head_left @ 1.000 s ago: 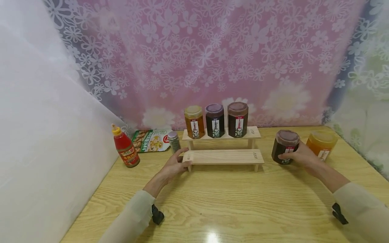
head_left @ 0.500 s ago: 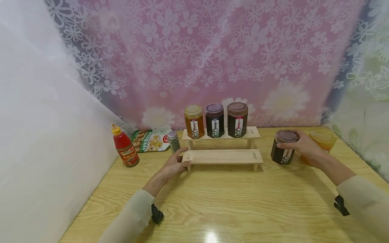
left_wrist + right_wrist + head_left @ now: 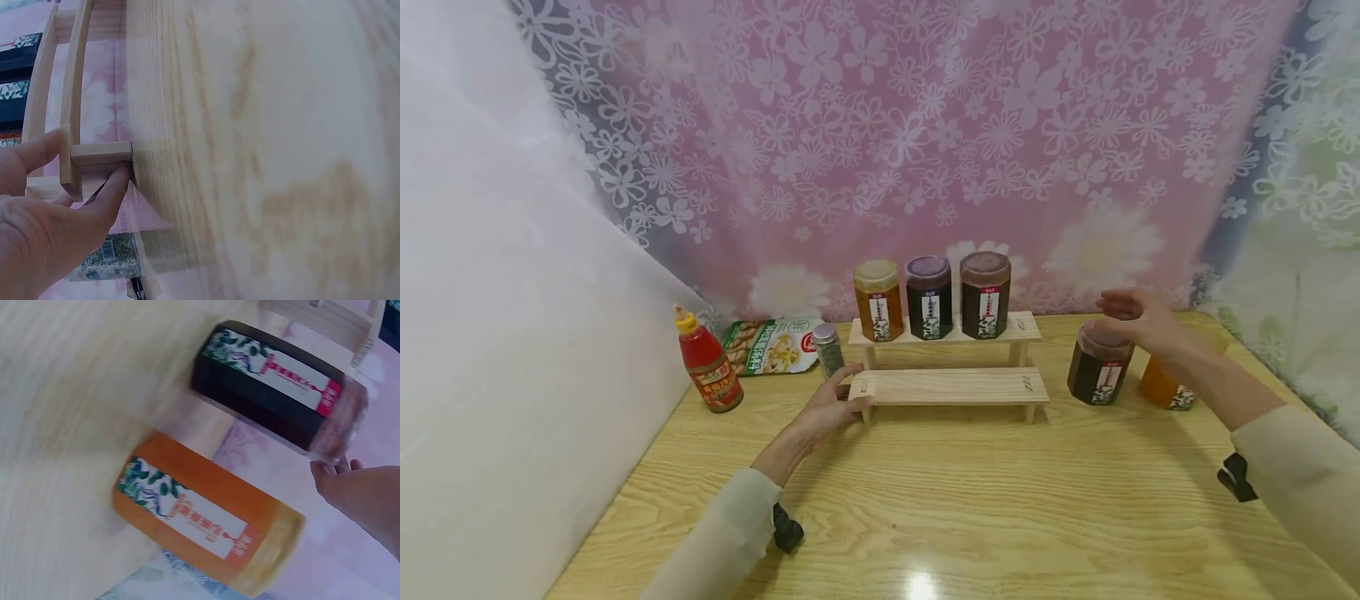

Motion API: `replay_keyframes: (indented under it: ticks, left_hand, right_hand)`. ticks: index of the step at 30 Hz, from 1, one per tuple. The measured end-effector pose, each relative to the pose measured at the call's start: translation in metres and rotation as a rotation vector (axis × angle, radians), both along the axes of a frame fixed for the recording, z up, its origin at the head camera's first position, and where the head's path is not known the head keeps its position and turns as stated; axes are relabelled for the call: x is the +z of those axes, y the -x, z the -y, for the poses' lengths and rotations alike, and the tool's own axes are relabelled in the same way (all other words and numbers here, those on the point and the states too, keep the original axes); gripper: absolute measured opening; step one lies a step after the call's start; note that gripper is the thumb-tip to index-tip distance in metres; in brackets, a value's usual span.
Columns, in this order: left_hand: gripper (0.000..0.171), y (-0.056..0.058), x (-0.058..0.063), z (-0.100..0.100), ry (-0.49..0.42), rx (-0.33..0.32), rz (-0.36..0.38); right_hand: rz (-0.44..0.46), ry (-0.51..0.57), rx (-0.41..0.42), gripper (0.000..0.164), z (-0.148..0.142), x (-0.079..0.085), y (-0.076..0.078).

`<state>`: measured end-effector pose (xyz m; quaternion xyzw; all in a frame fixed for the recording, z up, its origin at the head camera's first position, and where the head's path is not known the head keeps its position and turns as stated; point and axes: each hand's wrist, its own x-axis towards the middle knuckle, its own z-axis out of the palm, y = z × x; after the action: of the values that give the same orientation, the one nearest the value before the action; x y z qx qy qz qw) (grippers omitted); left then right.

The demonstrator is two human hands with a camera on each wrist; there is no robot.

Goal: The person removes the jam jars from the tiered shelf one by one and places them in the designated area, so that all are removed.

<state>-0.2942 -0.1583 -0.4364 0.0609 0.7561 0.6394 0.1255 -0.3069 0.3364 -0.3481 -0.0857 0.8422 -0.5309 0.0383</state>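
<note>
My left hand (image 3: 831, 406) grips the left end of the lower step of a two-step wooden rack (image 3: 955, 387). In the left wrist view its thumb and fingers (image 3: 114, 187) lie round the plank's end and the leg. My right hand (image 3: 1150, 323) is raised at the lid of a dark jar (image 3: 1097, 375) standing right of the rack, its fingers loosely spread and holding nothing. Whether it touches the lid I cannot tell. Behind the right forearm stands an orange jar (image 3: 1161, 385), partly hidden in the head view but plain in the right wrist view (image 3: 200, 512).
On the rack's upper step stand an amber jar (image 3: 878, 308), a purple-lidded jar (image 3: 929, 304) and a dark jar (image 3: 985, 300). Left of the rack are a spice shaker (image 3: 829, 350), a flat food packet (image 3: 775, 347) and a red sauce bottle (image 3: 709, 367). A floral curtain (image 3: 925, 150) hangs behind.
My right hand has let go of the dark jar and risen up and back from it. The jar has turned slightly, and its label shows more. The left hand stays on the rack.
</note>
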Motion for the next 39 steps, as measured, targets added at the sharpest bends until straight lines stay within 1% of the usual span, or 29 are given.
replay_keyframes:
  ticks: [8,15,19,29,36,39]
  left_hand:
    - [0.067,0.0,0.0,0.0,0.01,0.009,0.001]
    - [0.068,-0.002,0.002,0.0,0.029,0.007,0.007]
    - [0.068,-0.002,0.002,0.0,0.025,0.009,0.012]
    - [0.068,-0.003,0.001,0.0,0.035,0.003,-0.005]
    - [0.067,-0.001,-0.001,0.0,0.019,0.01,-0.004]
    - [0.067,-0.001,-0.001,0.0,0.015,0.01,-0.007]
  right_hand:
    - [0.001,0.036,-0.015,0.087,0.011,0.015,0.004]
    - [-0.024,0.027,0.01,0.081,0.026,0.019,0.006]
    - [-0.009,0.085,0.038,0.081,0.039,0.021,0.006]
    - [0.002,0.283,0.096,0.08,0.077,0.015,0.014]
    - [0.005,0.298,0.113,0.081,0.101,0.012,0.019]
    - [0.007,0.318,0.113,0.079,0.11,0.011,0.022]
